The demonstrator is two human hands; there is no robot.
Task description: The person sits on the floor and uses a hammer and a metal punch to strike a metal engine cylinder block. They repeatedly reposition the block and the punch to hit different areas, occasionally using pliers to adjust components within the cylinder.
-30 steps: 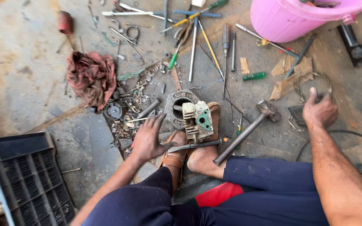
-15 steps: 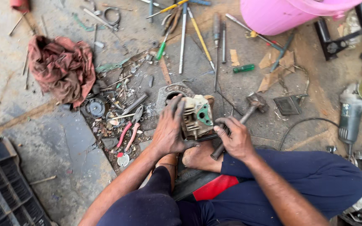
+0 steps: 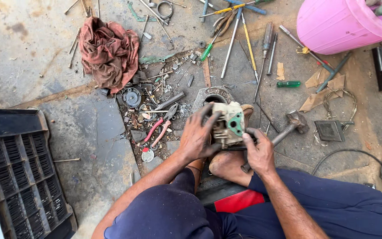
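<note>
i see my left hand (image 3: 198,138) clasping the grimy grey metal engine part with a green gasket (image 3: 227,124), propped on my foot over the concrete floor (image 3: 45,57). my right hand (image 3: 258,152) grips a dark metal rod (image 3: 237,148) under it; i judge the stripping-down only partway, as the part is mostly assembled.

The light is soft, even daylight and quite bright, with no strong lamp. Shadows are weak and short, lying close under the tools and the red rag (image 3: 109,51). The concrete floor (image 3: 32,53) looks pale at upper left (a little washed out). The pink bucket (image 3: 341,24) shines mildly without hard glare. The picture is sharp at centre; lines bend slightly near the edges.
</note>
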